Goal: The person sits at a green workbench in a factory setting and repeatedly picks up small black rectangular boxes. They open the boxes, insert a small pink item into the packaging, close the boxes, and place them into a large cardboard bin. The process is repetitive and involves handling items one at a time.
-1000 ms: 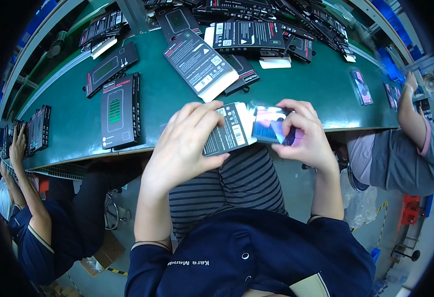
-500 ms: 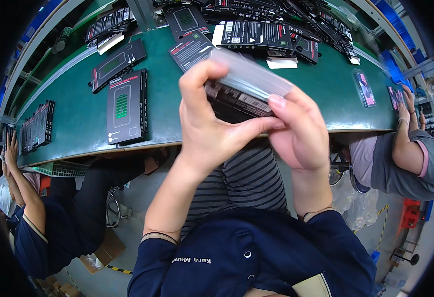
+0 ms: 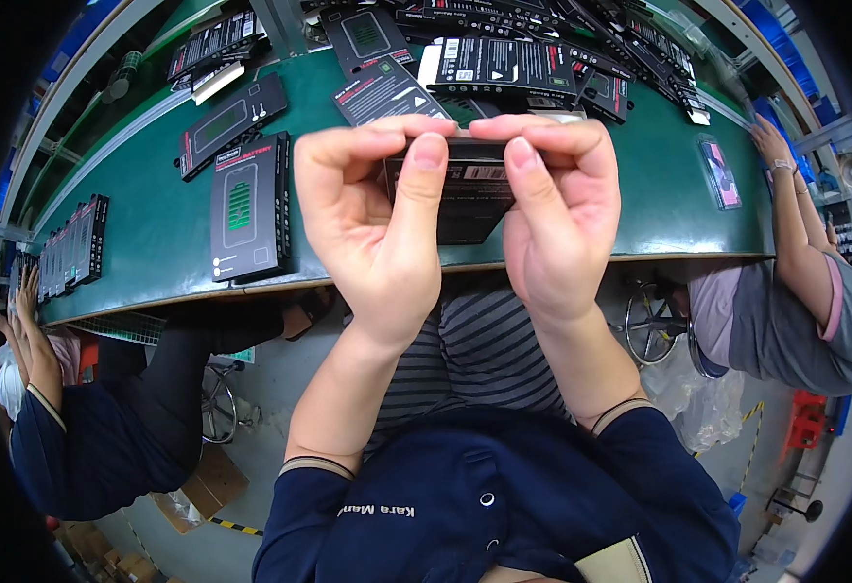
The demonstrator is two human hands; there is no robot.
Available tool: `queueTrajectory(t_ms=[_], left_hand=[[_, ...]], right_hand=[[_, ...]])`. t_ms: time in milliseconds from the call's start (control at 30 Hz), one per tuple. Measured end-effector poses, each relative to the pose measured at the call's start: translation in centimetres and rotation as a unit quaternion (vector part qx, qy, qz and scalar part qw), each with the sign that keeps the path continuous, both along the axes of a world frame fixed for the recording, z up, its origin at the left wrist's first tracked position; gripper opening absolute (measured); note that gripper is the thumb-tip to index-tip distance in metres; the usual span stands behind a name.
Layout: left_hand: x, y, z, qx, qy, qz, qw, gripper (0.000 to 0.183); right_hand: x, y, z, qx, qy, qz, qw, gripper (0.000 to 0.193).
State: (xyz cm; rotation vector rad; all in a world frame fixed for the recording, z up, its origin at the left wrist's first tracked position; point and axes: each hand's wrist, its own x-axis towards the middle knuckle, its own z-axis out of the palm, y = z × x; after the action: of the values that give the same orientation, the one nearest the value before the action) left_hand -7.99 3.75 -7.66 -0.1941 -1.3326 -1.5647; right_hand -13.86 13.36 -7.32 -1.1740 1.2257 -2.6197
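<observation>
A thin black battery box (image 3: 469, 206) is held up between my two hands, over the near edge of the green table. My left hand (image 3: 375, 219) grips its upper left corner, thumb on the face towards me and fingers behind. On the upper right corner my right hand (image 3: 560, 209) does the same with its thumb and fingers. The box's narrow printed end is turned up towards me, and its body slopes down behind the hands. Fingers cover both upper corners, so I cannot tell whether the end flap is fully tucked.
On the green table (image 3: 329, 209), a black box (image 3: 251, 209) stands at left with another (image 3: 231, 124) behind. A row of boxes (image 3: 74, 245) is farther left. Several boxes (image 3: 504, 68) are heaped at the back. A clear pack (image 3: 718, 173) lies right. Co-workers sit on both sides.
The box has turned from a slant to nearly level, and the translucent plastic at its upper side no longer shows. Both hands now pinch its corners. The right co-worker's hand has moved farther back.
</observation>
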Motion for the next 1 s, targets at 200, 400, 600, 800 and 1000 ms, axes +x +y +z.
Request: queueTrajectory(t_ms=[200, 400, 600, 800, 1000], left_hand=[[2.4, -1.6, -0.5, -0.026, -0.14, 0.071, 0.987, 0.033], [7.3, -3.8, 1.3, -0.017, -0.254, 0.078, 0.964, 0.069], [8.9, -13.0, 2.3, -0.094, -0.582, 0.298, 0.75, 0.044], [4.9, -5.8, 0.9, -0.568, -0.387, 0.181, 0.703, 0.058], [4.7, -2.5, -0.3, -0.599, -0.421, 0.076, 0.677, 0.077]], right_hand=[[0.8, -0.2, -4.1, 0.069, 0.19, -0.217, 0.955, 0.041], [3.8, -0.4, -3.6, 0.207, 0.496, -0.128, 0.834, 0.021], [1.3, 0.4, -3.5, 0.512, 0.429, -0.199, 0.717, 0.055], [1.4, 4.7, -2.8, 0.489, 0.421, -0.1, 0.757, 0.048], [-15.9, 18.5, -3.2, 0.515, 0.232, -0.485, 0.668, 0.025]])
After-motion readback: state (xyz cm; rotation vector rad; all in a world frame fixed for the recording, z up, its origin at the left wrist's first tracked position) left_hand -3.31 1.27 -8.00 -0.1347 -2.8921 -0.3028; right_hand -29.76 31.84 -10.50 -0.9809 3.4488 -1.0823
